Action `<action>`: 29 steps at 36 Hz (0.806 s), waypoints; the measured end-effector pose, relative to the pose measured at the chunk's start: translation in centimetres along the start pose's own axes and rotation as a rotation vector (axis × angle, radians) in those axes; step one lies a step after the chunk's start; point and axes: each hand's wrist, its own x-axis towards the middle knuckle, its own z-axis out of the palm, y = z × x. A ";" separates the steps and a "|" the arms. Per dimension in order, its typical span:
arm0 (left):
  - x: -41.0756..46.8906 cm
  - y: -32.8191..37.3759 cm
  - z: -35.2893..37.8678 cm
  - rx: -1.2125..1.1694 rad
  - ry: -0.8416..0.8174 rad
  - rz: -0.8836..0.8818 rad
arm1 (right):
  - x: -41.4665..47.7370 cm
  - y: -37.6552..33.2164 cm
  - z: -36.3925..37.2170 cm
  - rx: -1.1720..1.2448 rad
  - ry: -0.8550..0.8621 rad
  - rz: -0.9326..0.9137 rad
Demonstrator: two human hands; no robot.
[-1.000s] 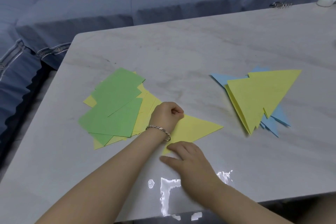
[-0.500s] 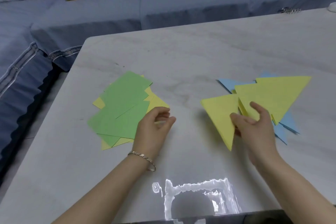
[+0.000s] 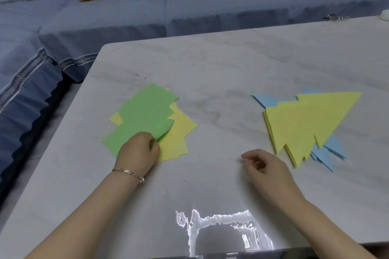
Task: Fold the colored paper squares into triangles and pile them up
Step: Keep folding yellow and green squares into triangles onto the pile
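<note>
Left hand (image 3: 137,150) over green sheet (image 3: 145,118) corner

The visible body comprises two forearms and two hands. The left forearm (image 3: 88,212) and the right forearm (image 3: 328,223) are uncovered along their whole visible length, from the lower frame edge to the wrist. The left hand (image 3: 136,151) and the right hand (image 3: 267,166) are bare. One item is worn: a bracelet (image 3: 128,172) on the left wrist. It is a thin chain of small flat links in pale metal with a pinkish-gold tint, and it catches the light at several points. The exact link shape is too small to resolve. Fingernail detail on both hands is blurred.
</note>
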 end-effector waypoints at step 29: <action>-2.7 6.9 -2.3 -1.131 -0.505 -0.592 | -0.4 1.2 -0.5 -0.312 0.058 -1.079</action>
